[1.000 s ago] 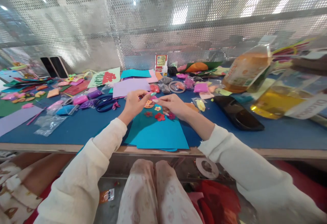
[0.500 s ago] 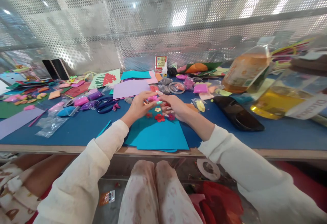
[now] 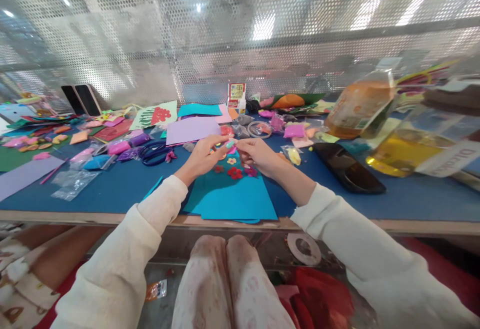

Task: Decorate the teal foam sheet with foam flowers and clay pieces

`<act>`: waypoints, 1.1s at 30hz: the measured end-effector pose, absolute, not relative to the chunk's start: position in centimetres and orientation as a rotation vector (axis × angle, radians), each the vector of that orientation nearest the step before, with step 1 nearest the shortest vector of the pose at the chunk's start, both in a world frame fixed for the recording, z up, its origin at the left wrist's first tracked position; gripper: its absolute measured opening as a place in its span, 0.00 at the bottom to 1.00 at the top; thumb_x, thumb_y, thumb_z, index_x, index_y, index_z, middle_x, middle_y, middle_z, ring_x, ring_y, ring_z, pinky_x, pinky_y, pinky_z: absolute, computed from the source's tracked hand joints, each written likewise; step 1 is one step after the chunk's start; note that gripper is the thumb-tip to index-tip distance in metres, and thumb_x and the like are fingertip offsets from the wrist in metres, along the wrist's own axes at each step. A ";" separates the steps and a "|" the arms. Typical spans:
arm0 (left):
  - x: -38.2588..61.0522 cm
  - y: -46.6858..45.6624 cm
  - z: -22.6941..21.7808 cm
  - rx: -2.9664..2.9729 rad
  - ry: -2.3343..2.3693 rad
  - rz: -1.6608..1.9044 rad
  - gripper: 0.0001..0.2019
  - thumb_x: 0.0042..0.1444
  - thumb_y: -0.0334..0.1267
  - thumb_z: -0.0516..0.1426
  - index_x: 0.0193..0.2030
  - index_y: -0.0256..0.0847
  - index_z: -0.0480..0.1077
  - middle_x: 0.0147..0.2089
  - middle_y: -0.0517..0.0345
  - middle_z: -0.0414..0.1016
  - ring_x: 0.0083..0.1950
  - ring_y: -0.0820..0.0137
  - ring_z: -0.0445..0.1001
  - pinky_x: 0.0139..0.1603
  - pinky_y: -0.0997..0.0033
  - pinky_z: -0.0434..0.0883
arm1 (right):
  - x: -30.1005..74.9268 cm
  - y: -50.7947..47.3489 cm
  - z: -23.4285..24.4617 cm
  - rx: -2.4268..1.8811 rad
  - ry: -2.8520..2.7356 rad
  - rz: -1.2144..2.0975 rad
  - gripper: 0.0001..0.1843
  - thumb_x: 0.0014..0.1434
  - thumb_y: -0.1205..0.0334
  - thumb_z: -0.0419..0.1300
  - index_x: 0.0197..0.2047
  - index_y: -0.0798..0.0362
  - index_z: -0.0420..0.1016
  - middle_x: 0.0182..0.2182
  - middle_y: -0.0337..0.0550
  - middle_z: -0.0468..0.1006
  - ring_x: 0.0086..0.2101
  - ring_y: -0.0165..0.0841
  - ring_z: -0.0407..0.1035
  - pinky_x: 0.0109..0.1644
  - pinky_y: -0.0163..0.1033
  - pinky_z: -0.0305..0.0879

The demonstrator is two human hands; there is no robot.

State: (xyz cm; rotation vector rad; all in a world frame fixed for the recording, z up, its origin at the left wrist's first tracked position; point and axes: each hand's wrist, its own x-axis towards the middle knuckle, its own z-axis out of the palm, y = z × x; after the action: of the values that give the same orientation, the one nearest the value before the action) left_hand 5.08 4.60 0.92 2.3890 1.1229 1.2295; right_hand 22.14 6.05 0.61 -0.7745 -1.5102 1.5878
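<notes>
My left hand (image 3: 206,156) and my right hand (image 3: 260,156) meet fingertip to fingertip over the far end of a blue sheet of paper (image 3: 236,199). Pinched between them is a small piece of pink clay (image 3: 232,148), mostly hidden by the fingers. Beneath the hands, little flower shapes lie on the sheet: a red flower (image 3: 234,173), a magenta flower (image 3: 251,171) and a pale yellow flower (image 3: 231,161). More pieces there are partly covered by my fingers.
Behind my left hand lies a lilac sheet (image 3: 191,130), with dark blue scissors (image 3: 154,153) beside it. Bags of coloured clay (image 3: 119,147) spread leftward. To the right are a black tray-like object (image 3: 347,166), an orange drink bottle (image 3: 360,101) and a jug of yellow liquid (image 3: 405,144).
My right fingers have drawn back slightly and closed into a pinch against the left fingertips. The flowers and the blue sheet have not moved.
</notes>
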 end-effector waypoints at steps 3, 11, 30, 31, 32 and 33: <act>5.2 4.8 0.9 2.352 1.159 1.254 0.16 0.55 0.46 0.53 0.41 0.37 0.74 0.40 0.51 0.77 0.38 0.69 0.73 0.36 0.73 0.69 | 22.1 5.9 0.6 -0.789 -1.523 1.589 0.27 0.44 0.41 0.61 0.17 0.53 0.54 0.11 0.26 0.47 0.13 0.18 0.40 0.16 0.30 0.39; 5.1 4.8 0.8 2.311 1.251 1.277 0.13 0.53 0.44 0.56 0.31 0.36 0.75 0.30 0.54 0.77 0.31 0.71 0.72 0.30 0.75 0.66 | 22.5 5.9 0.7 -0.925 -1.987 1.099 0.20 0.44 0.47 0.62 0.24 0.60 0.73 0.10 0.30 0.56 0.14 0.20 0.48 0.19 0.31 0.42; 4.4 5.4 1.1 2.095 1.203 1.376 0.17 0.51 0.48 0.56 0.34 0.35 0.75 0.34 0.53 0.77 0.35 0.69 0.72 0.31 0.74 0.66 | 22.5 6.5 0.1 -0.884 -1.643 1.279 0.17 0.43 0.54 0.63 0.30 0.60 0.76 0.10 0.28 0.55 0.14 0.20 0.47 0.18 0.31 0.43; 4.4 5.4 1.1 2.109 1.214 1.365 0.16 0.51 0.47 0.56 0.34 0.35 0.75 0.34 0.53 0.77 0.35 0.69 0.72 0.31 0.74 0.65 | 22.5 6.5 0.1 -0.896 -1.639 1.270 0.16 0.42 0.54 0.64 0.29 0.60 0.76 0.09 0.28 0.55 0.14 0.21 0.47 0.18 0.32 0.44; 4.4 5.4 1.1 2.125 1.225 1.351 0.16 0.51 0.47 0.57 0.35 0.35 0.76 0.34 0.53 0.77 0.34 0.69 0.72 0.30 0.74 0.65 | 22.6 6.6 0.1 -0.906 -1.634 1.262 0.16 0.42 0.54 0.64 0.28 0.61 0.77 0.09 0.28 0.55 0.14 0.21 0.47 0.19 0.32 0.44; 4.4 5.4 1.1 2.136 1.236 1.336 0.15 0.51 0.46 0.57 0.35 0.35 0.76 0.33 0.53 0.77 0.34 0.69 0.72 0.29 0.74 0.64 | 22.6 6.6 0.1 -0.913 -1.635 1.252 0.16 0.42 0.54 0.64 0.28 0.61 0.77 0.09 0.28 0.55 0.14 0.21 0.47 0.19 0.32 0.45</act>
State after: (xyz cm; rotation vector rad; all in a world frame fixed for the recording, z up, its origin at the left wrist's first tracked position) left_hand 4.43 5.42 1.08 2.1364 1.2358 1.3361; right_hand 22.61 6.59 0.06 -0.9130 -1.6345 1.2518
